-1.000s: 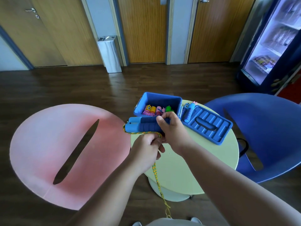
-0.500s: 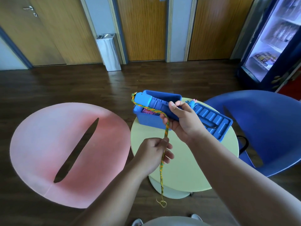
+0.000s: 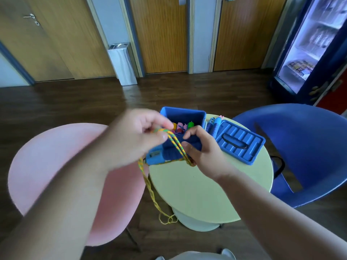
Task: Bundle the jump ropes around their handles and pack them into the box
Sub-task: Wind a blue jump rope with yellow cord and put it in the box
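Winding goes best if the left hand point(image 3: 135, 136), pinching the rope point(image 3: 176, 143), lays each turn tight and close while the right hand point(image 3: 204, 152) grips the blue handles point(image 3: 161, 157) over the worktop point(image 3: 197, 190). Its loose tail dangles toward the floor point(image 3: 75, 102) beside the pink chair point(image 3: 47, 166) and could snag. Just behind stands the open box point(image 3: 183, 110), lid point(image 3: 242, 142) alongside.

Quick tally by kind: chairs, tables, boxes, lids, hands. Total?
Chairs: 2, pink chair and blue chair
Table: 1
Box: 1
Lid: 1
Hands: 2, left hand pinches the rope, right hand holds the handles
Total: 7
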